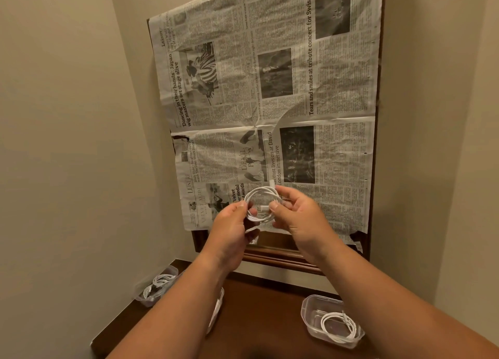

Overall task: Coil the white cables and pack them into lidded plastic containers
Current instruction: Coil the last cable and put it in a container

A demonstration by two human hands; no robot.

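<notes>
A white cable (259, 193), wound into a small ring of several loops, hangs in the air in front of me, well above the table. My left hand (234, 225) pinches the ring's left side. My right hand (296, 218) pinches its right side, next to a white plug end. On the table's right stands an open clear plastic container (306, 311) with a coiled white cable (339, 327) inside. At the back left sits another clear container (172, 270) holding several white cables (159, 283).
A dark wooden table (267, 312) fills the corner between beige walls. Behind it a wooden frame (278, 254) is covered with newspaper (270, 102). Something white (216, 308), partly hidden by my left forearm, lies on the table.
</notes>
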